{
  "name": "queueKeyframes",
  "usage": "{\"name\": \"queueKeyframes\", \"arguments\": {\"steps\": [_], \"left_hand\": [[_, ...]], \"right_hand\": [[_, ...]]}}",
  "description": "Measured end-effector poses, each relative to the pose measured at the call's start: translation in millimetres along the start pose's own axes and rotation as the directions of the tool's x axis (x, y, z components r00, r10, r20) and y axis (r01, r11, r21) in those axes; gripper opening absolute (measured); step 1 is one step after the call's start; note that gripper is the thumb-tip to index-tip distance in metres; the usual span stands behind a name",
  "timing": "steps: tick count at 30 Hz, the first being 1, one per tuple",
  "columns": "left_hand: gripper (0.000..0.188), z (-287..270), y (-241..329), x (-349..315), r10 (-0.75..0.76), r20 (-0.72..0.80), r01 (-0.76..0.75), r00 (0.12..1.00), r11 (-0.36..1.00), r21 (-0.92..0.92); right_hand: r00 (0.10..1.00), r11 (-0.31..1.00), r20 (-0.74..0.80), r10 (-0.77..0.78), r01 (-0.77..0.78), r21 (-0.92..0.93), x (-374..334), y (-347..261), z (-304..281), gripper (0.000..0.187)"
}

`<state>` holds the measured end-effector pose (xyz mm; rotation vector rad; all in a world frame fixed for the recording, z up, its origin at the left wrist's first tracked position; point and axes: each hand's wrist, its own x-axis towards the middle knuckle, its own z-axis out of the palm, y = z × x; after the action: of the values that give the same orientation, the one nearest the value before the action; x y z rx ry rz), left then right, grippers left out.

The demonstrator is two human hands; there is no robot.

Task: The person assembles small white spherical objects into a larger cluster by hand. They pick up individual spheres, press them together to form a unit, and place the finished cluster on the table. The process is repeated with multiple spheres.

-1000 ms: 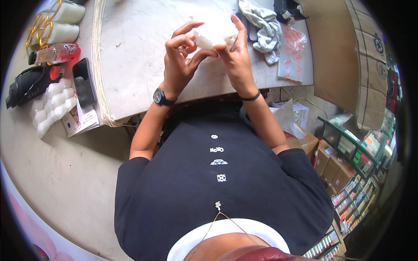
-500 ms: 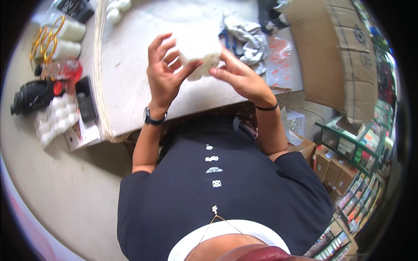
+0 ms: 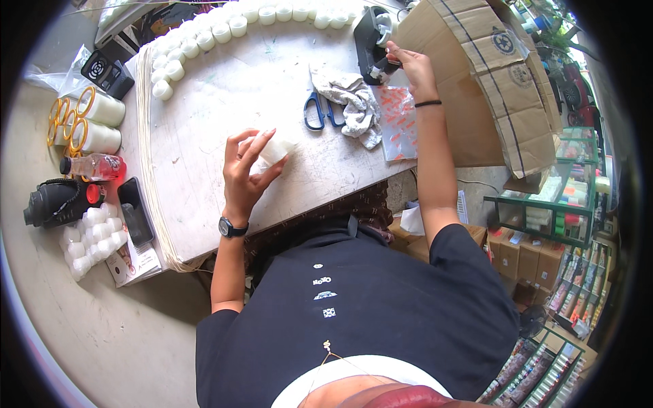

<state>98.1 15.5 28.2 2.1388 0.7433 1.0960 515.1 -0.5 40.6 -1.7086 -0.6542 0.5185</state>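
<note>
My left hand (image 3: 246, 173) is closed around a small white pack (image 3: 277, 151), which looks like white candles grouped together, just over the table's near part. My right hand (image 3: 413, 66) reaches to the far right, thumb and fingers pinched beside a black tape dispenser (image 3: 369, 47) with a pale roll at its far end. Whatever lies between those fingertips is too small to make out. Blue-handled scissors (image 3: 314, 112) lie between the two hands, partly under a crumpled grey-white cloth (image 3: 350, 102). An orange-printed clear plastic bag (image 3: 399, 126) rests below my right wrist.
White candles (image 3: 221, 32) line the far edge of the pale table (image 3: 204, 197). To the left stand gold-rimmed white rolls (image 3: 102, 109), a red drink bottle (image 3: 98, 166), a black flask (image 3: 54, 204), a phone (image 3: 136, 211) and white packs (image 3: 95, 238). A cardboard box (image 3: 462, 81) borders the right.
Both hands were around the white pack; now only the left keeps it, lower on the table. My right hand has moved away to the tape dispenser. The view has shifted, showing the candle row.
</note>
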Motion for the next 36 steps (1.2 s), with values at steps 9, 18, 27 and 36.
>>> {"name": "queueKeyframes", "arguments": {"steps": [9, 18, 27, 36], "left_hand": [[0.048, 10.1, -7.6, -7.6, 0.131, -0.079, -0.129, 0.988, 0.991, 0.037], [0.042, 14.2, -15.5, -11.2, 0.155, -0.126, -0.166, 0.980, 0.982, -0.085], [0.064, 16.5, -5.2, -10.8, 0.243, -0.084, -0.242, 0.966, 0.970, 0.021], [0.077, 24.0, 2.3, -16.3, 0.228, -0.060, -0.226, 0.972, 0.974, 0.030]], "right_hand": [[0.981, 0.990, -0.140, -0.134, 0.127, -0.061, -63.2, -19.6, 5.4, 0.025], [0.987, 0.799, -0.009, -0.159, 0.123, -0.589, -68.3, 44.4, -31.0, 0.024], [0.846, 0.987, 0.533, -0.012, -0.075, 0.142, -194.5, -84.7, 53.1, 0.023], [0.816, 0.985, 0.558, 0.150, -0.175, -0.010, -214.2, -67.2, 80.5, 0.034]]}}
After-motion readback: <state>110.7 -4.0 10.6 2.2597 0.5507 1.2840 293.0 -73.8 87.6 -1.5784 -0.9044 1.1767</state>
